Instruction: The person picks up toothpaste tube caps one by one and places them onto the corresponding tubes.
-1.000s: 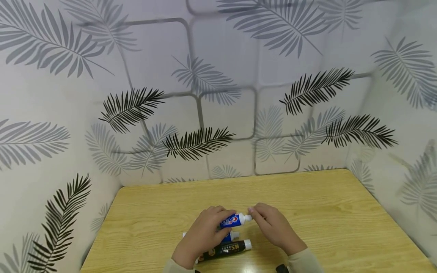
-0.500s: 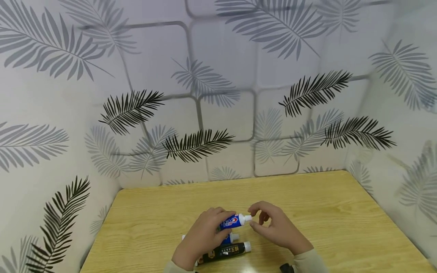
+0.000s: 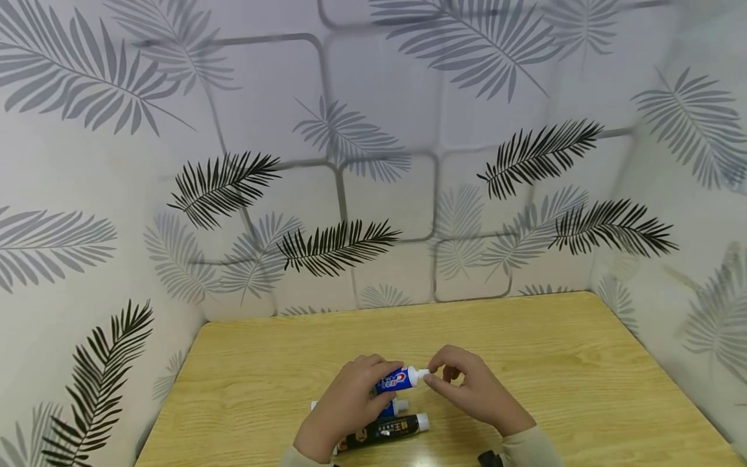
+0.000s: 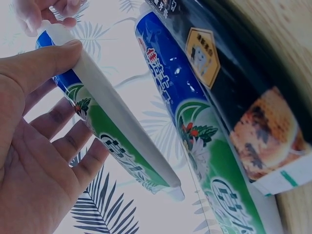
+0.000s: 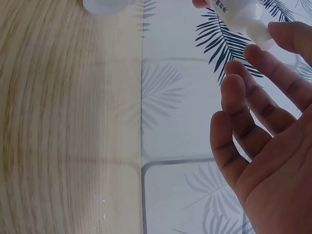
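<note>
My left hand (image 3: 344, 399) holds a blue, white and green toothpaste tube (image 3: 395, 379) above the table, its thumb across the upper part in the left wrist view. The tube's white cap (image 5: 258, 33) points right. At that cap, my right hand (image 3: 475, 392) has thumb and index finger on either side, pinching it; its other fingers are loosely bent. Below the held tube lies a second blue-green toothpaste tube (image 4: 183, 112), partly hidden by my left hand in the head view. Beside that one is a black toothpaste tube (image 3: 388, 431) with a white cap.
The light wooden table (image 3: 262, 363) runs back to a wall (image 3: 385, 194) with a leaf pattern. Side walls with the same pattern stand at left and right. A white rounded end (image 5: 105, 6) shows at the top of the right wrist view.
My right thumb and index finger came off the cap, spread apart, then closed in on it again. The left hand and its tube have stayed nearly still.
</note>
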The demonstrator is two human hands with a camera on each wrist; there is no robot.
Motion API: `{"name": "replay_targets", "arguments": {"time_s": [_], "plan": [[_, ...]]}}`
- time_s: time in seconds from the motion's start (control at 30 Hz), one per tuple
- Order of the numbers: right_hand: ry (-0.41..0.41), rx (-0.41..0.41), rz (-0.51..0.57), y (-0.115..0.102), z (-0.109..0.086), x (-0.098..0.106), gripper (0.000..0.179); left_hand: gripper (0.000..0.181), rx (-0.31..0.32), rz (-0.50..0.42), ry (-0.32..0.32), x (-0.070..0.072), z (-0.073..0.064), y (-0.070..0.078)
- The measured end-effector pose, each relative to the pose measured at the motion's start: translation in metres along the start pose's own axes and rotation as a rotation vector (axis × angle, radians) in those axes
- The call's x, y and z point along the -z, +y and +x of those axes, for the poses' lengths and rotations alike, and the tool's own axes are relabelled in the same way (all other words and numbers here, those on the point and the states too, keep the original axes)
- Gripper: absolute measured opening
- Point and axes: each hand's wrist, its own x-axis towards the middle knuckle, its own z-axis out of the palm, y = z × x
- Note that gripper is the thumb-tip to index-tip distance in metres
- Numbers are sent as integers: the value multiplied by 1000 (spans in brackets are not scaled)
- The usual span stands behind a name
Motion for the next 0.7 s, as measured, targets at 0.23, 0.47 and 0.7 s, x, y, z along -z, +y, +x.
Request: {"name": "replay_targets", "arguments": {"time_s": [0.23,0.47,0.7], "plan": [[24,-139,-32,3,2,0,18,47,10,-4,-5,1,-1,2],[43,-110,26,3,0,1,20,47,11,-26,-3,-1,0,0],[45,23,45,5,0,-2,21,47,13,-30,-2,0,-1,0]]}}
